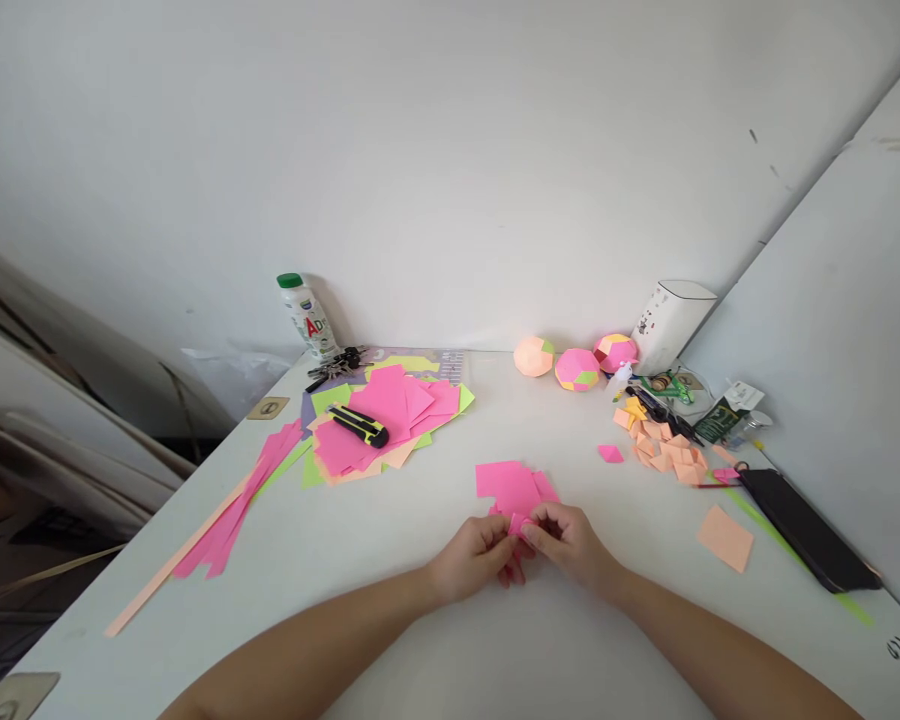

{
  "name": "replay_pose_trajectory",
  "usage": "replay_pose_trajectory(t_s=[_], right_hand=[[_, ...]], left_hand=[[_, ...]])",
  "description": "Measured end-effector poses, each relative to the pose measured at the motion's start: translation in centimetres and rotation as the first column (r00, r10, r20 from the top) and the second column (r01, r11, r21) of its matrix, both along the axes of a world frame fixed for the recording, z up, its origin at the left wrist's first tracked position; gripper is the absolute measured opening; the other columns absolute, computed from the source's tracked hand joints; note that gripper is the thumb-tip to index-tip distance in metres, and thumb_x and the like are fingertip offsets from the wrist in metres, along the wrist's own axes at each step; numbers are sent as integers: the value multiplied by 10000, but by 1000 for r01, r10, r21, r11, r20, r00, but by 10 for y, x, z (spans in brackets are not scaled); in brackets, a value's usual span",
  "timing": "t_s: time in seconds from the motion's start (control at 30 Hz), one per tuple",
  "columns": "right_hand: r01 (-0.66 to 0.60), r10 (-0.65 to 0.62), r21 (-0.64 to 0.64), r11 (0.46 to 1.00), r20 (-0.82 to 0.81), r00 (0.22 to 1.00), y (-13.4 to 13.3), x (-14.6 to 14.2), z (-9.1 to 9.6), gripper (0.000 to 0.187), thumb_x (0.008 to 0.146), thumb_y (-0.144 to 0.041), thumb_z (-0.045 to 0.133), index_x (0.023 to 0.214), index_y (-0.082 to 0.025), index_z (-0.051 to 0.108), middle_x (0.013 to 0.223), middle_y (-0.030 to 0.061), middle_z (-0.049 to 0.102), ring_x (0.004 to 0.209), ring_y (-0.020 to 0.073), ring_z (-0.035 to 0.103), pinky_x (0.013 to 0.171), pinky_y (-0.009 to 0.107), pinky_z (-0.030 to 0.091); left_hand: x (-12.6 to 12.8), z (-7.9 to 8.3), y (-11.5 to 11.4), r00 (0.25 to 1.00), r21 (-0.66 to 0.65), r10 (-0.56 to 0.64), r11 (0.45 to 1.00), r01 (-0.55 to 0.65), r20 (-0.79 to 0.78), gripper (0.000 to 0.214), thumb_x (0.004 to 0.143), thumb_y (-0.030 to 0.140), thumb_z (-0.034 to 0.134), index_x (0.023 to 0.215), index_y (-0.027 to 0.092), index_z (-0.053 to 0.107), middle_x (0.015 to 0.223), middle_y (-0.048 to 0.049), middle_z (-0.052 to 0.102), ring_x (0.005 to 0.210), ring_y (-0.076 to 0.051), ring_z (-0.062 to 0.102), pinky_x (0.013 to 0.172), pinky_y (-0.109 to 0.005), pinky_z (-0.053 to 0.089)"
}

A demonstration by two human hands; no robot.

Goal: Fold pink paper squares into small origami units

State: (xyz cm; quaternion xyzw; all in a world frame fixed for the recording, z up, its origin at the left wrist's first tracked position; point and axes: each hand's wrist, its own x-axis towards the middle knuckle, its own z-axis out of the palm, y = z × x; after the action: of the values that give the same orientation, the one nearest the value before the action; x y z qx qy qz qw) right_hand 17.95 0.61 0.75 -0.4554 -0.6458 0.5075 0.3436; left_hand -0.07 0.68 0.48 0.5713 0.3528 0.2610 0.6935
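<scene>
My left hand (474, 556) and my right hand (570, 545) meet over the near middle of the white table (390, 600). Both pinch a small folded pink paper piece (518, 524) between thumbs and fingertips. Just beyond my fingers lies a small stack of pink paper squares (511, 484). A single small pink piece (610, 454) rests farther right.
A pile of pink, green and peach sheets (390, 415) with a yellow-black utility knife (358, 426) lies at back left, beside keys and a bottle (307, 315). Three paper balls (576, 366), a white box, peach folded pieces (667, 448), a dark case (802, 528) and paper strips (232, 515) surround.
</scene>
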Motion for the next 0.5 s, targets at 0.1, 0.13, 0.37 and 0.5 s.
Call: replay_pose_trajectory(t_s=[0.1,0.13,0.37,0.5], right_hand=[[-10,9,22,1000,17,1000,0,0,-2,320,840,-439,552,672,-167,527,596,-3,550,535,118,457,495,240,369],[-14,13,34,999,26,1000,0,1,-3,329,842,-442,547,661,-168,518,587,-7,538,526,114,443,489,239,359],[-38,21,141,989,117,993,0,2,-8,385,867,-449,495,594,-181,449,524,-38,433,482,101,358,469,232,308],[-72,30,205,976,202,979,0,3,-11,396,895,-442,448,597,-182,452,533,-28,462,490,106,386,489,232,329]], left_hand=[[0,-1,0,1000,-8,-6,1000,6,12,417,824,533,487,814,126,578,690,-36,615,596,-140,623,538,-251,474],[0,-2,0,1000,-12,-8,1000,8,17,418,826,532,485,821,125,579,701,-39,618,600,-141,626,541,-253,476],[-2,-1,-1,999,-16,-27,1000,27,33,405,844,517,473,843,127,582,714,-45,632,609,-144,626,555,-256,469],[-3,0,-1,998,-18,-34,999,35,49,421,846,527,466,839,124,588,732,-54,632,618,-146,624,559,-256,469]])
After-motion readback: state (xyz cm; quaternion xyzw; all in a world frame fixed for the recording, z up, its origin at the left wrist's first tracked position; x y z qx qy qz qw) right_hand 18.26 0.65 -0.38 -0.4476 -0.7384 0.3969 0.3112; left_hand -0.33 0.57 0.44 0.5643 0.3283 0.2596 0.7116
